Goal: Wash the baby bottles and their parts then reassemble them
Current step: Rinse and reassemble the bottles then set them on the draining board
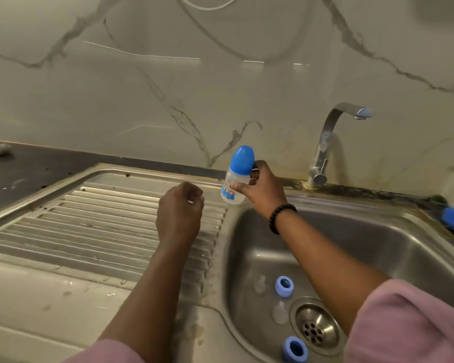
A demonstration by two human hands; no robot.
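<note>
Sink basin [378, 247], near end at 5 o'clock: two blue collar rings [283, 286], two clear teats [279, 311], all loose beside drain [317, 328]. My left hand [180, 214] at centre over drainboard [102, 221], fingers curled, holding nothing. My right hand [264, 188] grips one baby bottle [237, 176], blue cap on, at 12 o'clock from basin. Label print too blurry to read. One tap [328, 142] at 1 o'clock.

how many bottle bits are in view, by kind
Baby bottle with blue cap, held by the right hand: 1
Blue collar rings in the sink: 2
Clear teats in the sink: 2
Total: 5
</note>
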